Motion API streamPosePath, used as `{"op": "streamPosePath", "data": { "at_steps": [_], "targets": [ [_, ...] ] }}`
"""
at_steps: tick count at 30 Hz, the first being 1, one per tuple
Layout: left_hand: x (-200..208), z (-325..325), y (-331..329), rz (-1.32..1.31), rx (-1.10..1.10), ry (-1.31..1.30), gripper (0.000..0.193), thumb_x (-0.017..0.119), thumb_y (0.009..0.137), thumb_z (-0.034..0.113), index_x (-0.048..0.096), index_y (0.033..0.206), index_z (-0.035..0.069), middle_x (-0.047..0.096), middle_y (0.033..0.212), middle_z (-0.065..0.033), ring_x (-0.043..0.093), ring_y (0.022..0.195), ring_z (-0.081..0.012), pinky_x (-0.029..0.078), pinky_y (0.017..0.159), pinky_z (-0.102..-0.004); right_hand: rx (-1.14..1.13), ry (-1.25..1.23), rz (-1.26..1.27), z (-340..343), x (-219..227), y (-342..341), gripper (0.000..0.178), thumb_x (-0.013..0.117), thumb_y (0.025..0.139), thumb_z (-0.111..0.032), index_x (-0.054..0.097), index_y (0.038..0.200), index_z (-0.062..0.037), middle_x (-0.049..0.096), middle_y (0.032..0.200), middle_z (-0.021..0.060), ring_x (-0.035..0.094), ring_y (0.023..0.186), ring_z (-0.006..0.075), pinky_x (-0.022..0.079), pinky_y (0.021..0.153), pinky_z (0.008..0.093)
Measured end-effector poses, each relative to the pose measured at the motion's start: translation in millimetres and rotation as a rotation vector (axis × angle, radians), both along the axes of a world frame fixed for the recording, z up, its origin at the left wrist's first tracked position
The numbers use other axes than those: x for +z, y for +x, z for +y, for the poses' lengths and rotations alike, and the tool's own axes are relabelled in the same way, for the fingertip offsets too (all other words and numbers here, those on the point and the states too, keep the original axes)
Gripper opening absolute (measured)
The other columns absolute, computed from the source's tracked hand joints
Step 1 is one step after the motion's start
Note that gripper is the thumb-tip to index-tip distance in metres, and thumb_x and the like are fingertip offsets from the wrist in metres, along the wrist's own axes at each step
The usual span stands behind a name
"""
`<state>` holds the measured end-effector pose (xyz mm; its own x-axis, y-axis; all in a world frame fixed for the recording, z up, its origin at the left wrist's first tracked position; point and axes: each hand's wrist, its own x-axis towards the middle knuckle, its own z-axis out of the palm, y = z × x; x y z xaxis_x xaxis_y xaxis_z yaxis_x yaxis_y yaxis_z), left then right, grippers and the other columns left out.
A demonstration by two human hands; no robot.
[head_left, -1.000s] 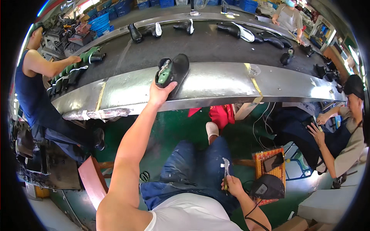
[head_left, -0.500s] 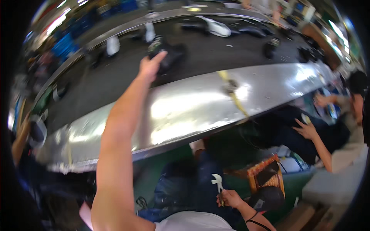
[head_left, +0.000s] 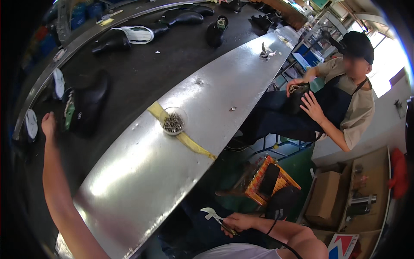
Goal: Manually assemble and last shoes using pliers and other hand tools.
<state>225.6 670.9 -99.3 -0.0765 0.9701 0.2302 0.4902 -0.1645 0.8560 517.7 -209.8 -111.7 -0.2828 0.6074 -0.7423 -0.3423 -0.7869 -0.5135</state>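
Observation:
On the dark belt at the far left, my left hand [head_left: 48,124] reaches out with its fingers loosely apart. It is beside a black shoe [head_left: 92,103] with a green piece showing at its top, and a gap parts the two. A shoe with a white sole [head_left: 31,124] lies on the hand's other side. Low in the view, my right hand [head_left: 238,222] is closed round the handles of lasting pincers [head_left: 211,212], their pale metal head pointing left. A white bowl of nails [head_left: 174,122] stands on the shiny metal ledge [head_left: 142,185].
More black shoes [head_left: 183,17] lie along the belt [head_left: 159,69]. A yellow strip [head_left: 194,146] crosses the ledge, and small metal bits sit farther along. At right, a seated co-worker [head_left: 345,95] handles a black shoe. An orange woven stool [head_left: 263,181] and a cardboard box [head_left: 322,195] stand below.
My view has swung right. My left hand has come away from the black shoe it was gripping, which now rests on the belt. The pincers remain in my right hand.

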Motion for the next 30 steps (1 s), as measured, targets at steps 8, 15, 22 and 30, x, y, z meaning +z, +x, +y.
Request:
{"op": "streamPosePath", "data": {
  "at_steps": [8,15,22,30],
  "targets": [
    [-22.6,90.6,21.8,0.523,-0.04,0.143,0.078,0.052,0.092,0.055,0.041,0.143,-0.003,0.054,0.132,-0.0308,0.053,0.124,-0.0383,0.039,0.106,-0.0391,-0.144,-0.051,0.065,12.2,-7.3,0.8,0.052,0.034,0.105,-0.045,0.061,0.11,-0.0015,0.069,0.087,0.0056,0.067,0.069,0.013,0.047,0.05,0.0238],
    [-18.8,114.7,54.1,0.764,-0.352,0.389,0.048,0.05,0.095,0.038,0.045,0.134,0.009,0.063,0.105,-0.0272,0.063,0.096,-0.0419,0.045,0.087,-0.0437,-0.099,-0.096,0.073,26.6,1.8,4.7,0.054,0.035,0.105,-0.048,0.061,0.11,-0.0012,0.07,0.087,0.0064,0.068,0.068,0.0139,0.045,0.045,0.0234],
    [14.0,61.8,23.4,0.192,-0.16,-0.199,0.057,0.057,0.094,0.051,0.066,0.088,-0.005,0.063,0.081,-0.0158,0.063,0.076,-0.0264,0.05,0.063,-0.0404,-0.057,0.003,0.04,9.0,1.3,-7.3,0.058,0.032,0.105,-0.048,0.061,0.111,0.0013,0.07,0.089,0.0086,0.069,0.07,0.0144,0.045,0.044,0.0212],
    [134.9,-215.3,-72.5,-0.579,-0.399,-0.398,0.038,0.056,0.1,0.033,0.06,0.122,0.002,0.066,0.113,-0.0067,0.065,0.094,-0.0183,0.055,0.073,-0.0315,-0.057,0.067,-0.075,-35.0,-5.5,-43.1,0.055,0.03,0.105,-0.048,0.059,0.106,-0.0008,0.069,0.087,0.0092,0.068,0.067,0.015,0.041,0.041,0.0219]
  ]
}}
